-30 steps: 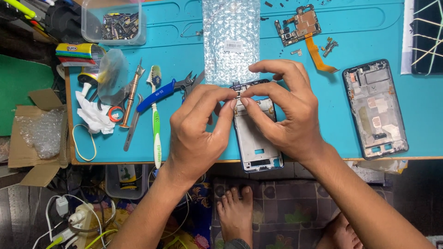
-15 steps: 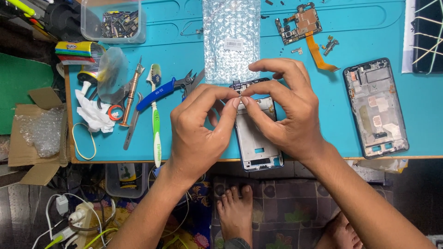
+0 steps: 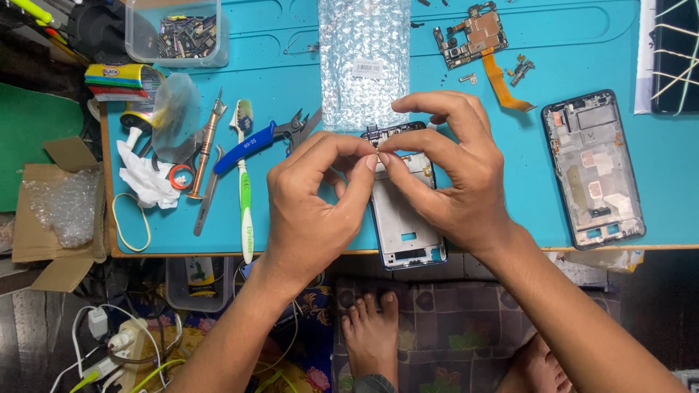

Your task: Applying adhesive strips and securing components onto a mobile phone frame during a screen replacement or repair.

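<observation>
Single head view, looking steeply down, close over blue mat (image 3: 306, 80) and hands.

On the blue mat we saw a silvery bubble-wrap pouch (image 3: 364, 62) bearing a small white label (image 3: 368, 68), a clear plastic box (image 3: 175, 33) of parts at the far left, and an open cardboard box (image 3: 51, 211) beside the bench.

You're at a small phone-repair workshop: a turquoise silicone repair mat (image 3: 306, 65) covers the bench, with blue-handled cutters (image 3: 255, 142) and a copper-coloured screwdriver (image 3: 206, 145) to the left, a bare circuit board with an orange flex cable (image 3: 484, 36) far right, and a stripped dark phone frame (image 3: 593, 167) on the right.
</observation>
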